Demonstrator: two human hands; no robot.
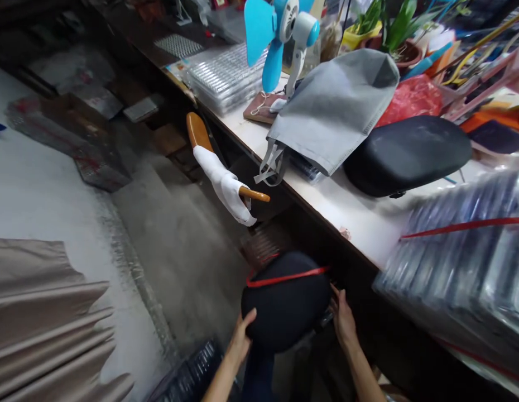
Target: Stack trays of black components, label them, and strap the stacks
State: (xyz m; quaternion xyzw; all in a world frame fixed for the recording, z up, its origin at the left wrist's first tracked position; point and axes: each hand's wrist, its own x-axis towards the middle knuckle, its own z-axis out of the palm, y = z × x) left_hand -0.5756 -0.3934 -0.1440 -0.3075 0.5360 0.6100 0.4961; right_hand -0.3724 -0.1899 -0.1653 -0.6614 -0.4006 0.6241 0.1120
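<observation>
Black pad [284, 321] is off the table [364, 231], in front of its near edge and apparently below top height. Can't tell exactly what the pad is; only one broad face shows.

Left hand [241, 335]: gripping the pad's side away from the table, thumb over the face, fingers out of sight, presumably hooked underneath. Right hand [344, 318]: at the pad's table-side edge, fingertips at the rim, thumb up. Can't tell if those fingers are clenched on it or just steadying. Hands on opposite sides, likely because the pad is wide and would tip if held from one.

Red band [288, 277] runs across the pad; probably a tie. Similar red strip over the stack [460, 251] at the table's right end, likely so the slick plastic doesn't slide.

Armrest [198, 131] sticks out in front of the table, wrapped in white cloth [221, 181], probably for padding or to cover wear.

On the table: black case [410, 153] near the front edge, grey bag [339, 106] just left of it, straps hanging over the edge. Fan [289, 22] farther back, likely set there to blow toward whoever sits in front. Clear trays [226, 75] left of the fan.
</observation>
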